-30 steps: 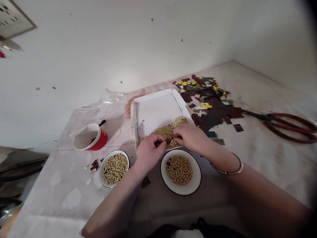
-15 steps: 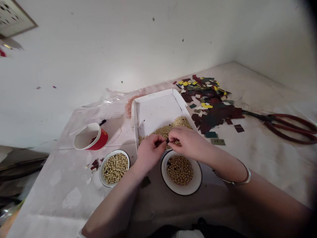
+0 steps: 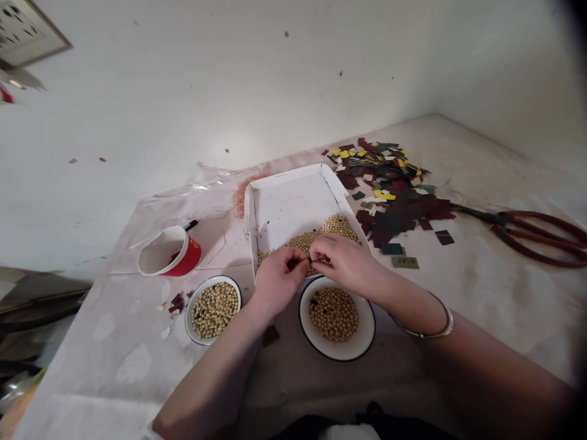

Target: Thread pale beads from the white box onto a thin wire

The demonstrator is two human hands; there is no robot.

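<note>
My left hand (image 3: 280, 274) and my right hand (image 3: 340, 260) meet over the near edge of a white shallow box lid (image 3: 293, 205). Both are closed, fingertips pinched close together. Something small and dark shows between them, too small to name. Pale yellow beads that look like dried soybeans (image 3: 342, 226) lie spread along the lid's near side, partly behind my fingers. Below my right hand stands a white dark-rimmed bowl (image 3: 364, 333) of the same round pieces. Left of my left forearm is a smaller white bowl (image 3: 189, 324), also filled with them, with a few dark bits among them.
A red and white paper cup (image 3: 189, 256) lies tilted at left, near a black pen (image 3: 191, 225) and dark red scraps (image 3: 177, 300). Coppery thread (image 3: 241, 197) is bunched beside the lid. Cut coloured pieces (image 3: 389, 208) are heaped at right, beside large red-handled scissors (image 3: 536, 232).
My right hand has shifted slightly left, its fingertips closer to those of my left hand. My left hand has barely moved. The whole view has shifted a little.
</note>
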